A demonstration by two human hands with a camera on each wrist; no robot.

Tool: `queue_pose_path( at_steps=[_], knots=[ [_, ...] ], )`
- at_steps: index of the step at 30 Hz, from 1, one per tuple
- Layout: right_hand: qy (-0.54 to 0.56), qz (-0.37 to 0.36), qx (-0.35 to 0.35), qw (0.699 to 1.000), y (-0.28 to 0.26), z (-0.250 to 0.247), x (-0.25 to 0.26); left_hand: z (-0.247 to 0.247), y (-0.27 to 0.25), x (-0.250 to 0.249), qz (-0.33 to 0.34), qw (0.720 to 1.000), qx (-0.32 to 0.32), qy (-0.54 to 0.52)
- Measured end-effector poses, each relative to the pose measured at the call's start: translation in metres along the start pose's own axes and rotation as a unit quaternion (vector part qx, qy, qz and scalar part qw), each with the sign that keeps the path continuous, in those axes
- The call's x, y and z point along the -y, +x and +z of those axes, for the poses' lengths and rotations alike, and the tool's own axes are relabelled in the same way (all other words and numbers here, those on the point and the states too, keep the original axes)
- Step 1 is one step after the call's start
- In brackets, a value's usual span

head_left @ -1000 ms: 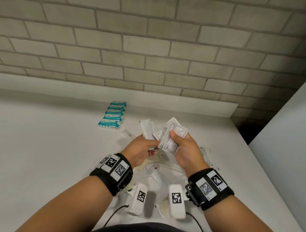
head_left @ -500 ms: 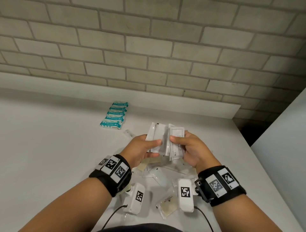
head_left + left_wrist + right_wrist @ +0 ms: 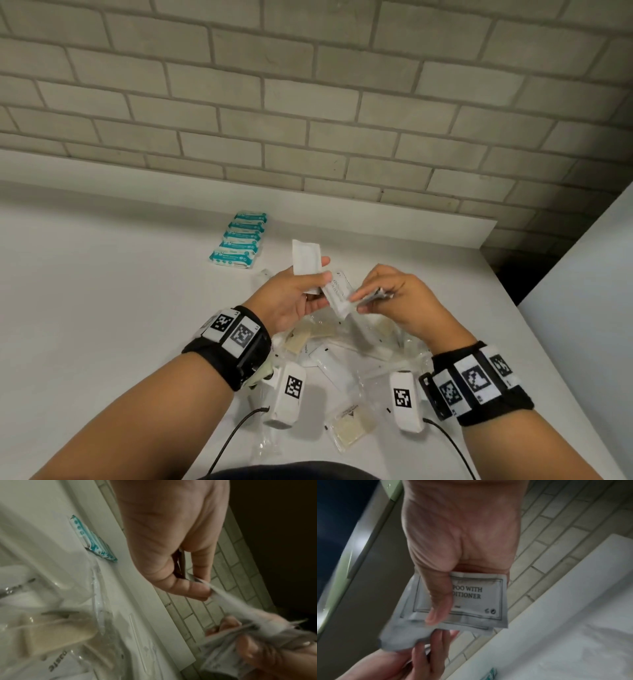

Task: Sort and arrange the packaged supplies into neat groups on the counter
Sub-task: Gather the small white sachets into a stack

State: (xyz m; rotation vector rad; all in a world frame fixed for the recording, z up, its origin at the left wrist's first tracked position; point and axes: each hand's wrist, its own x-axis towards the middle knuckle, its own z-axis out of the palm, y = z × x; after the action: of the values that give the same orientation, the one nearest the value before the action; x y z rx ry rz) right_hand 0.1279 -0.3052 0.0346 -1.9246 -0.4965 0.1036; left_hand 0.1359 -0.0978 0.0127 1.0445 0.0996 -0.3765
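White sachets (image 3: 337,294) held between both hands above counter (image 3: 102,308) — likely being squared into one stack before set down. Right hand (image 3: 394,301) pinches stack, thumb across printed face; left hand (image 3: 291,298) grips plain white packet (image 3: 306,257) upright. Teal packs (image 3: 239,240) already in row near wall; loose clear packets (image 3: 349,425) lie unsorted beneath wrists.

Five teal-and-white packets (image 3: 239,241) in a row on the counter (image 3: 102,291), two hands, two wrist cameras

left hand (image 3: 287,298): pinching, raised | right hand (image 3: 397,301): pinching, raised
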Motion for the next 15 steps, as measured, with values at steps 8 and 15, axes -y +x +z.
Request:
queue_pose_path(
  at_steps=[8,15],
  knots=[
    [-0.014,0.130,-0.044,0.990,-0.024,-0.002,-0.013,-0.013,0.004,-0.001,0.081,0.993,-0.065,0.062],
    [0.214,0.201,0.037,0.955,-0.021,0.002,-0.023,-0.003,0.012,-0.002,0.136,0.983,-0.109,-0.056]
  ],
)
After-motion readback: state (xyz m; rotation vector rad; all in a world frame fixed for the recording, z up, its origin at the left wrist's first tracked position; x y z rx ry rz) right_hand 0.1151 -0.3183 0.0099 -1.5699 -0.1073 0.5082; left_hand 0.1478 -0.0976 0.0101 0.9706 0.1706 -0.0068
